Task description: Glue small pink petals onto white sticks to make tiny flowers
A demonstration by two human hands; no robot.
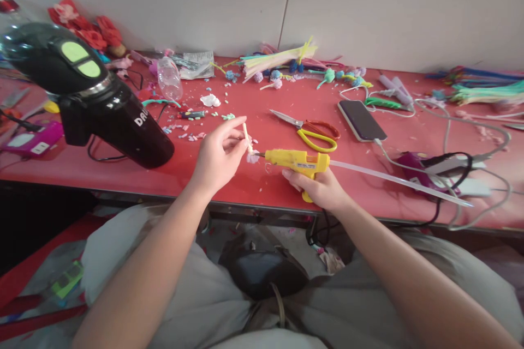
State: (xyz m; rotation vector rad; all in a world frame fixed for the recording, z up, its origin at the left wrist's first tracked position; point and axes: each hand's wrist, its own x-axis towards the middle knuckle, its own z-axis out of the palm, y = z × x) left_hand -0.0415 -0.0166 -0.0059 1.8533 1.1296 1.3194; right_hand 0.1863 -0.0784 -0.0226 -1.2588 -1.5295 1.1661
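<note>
the person's right hand is wrapped round a yellow glue gun, trigger hidden, over the red table. left hand pinches a pale yellow stem near the nozzle, lilac end kinda blurry.

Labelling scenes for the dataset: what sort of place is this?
Probably a craft workbench, maybe in a small workshop: the right hand holds a yellow glue gun, and scissors and bundled coloured stems lie on the red tabletop.
</note>
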